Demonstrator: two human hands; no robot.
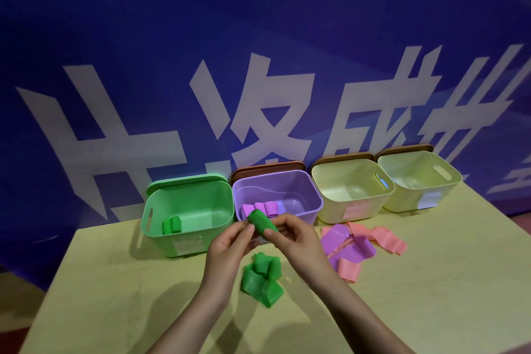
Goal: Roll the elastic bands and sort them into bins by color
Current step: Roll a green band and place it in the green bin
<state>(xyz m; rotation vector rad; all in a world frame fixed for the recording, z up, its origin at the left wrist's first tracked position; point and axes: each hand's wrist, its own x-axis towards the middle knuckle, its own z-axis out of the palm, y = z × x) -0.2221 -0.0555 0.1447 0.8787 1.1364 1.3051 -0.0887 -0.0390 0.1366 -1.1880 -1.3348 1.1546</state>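
My left hand [230,241] and right hand [293,236] both pinch a tight green roll [261,221], held above the table [115,282]. Its loose crumpled tail [263,279] lies below my wrists. Limp purple bands [349,247] and pink bands [382,238] sprawl rightward. Beyond, the glossy green bin [189,210] holds two rolls; the purple bin [287,195] holds several.

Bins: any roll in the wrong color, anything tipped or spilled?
Nothing stands out. The green bin holds only green rolls, and the purple bin holds purple rolls. All bins stand upright. Loose green, purple and pink bands on the table are simply unsorted.
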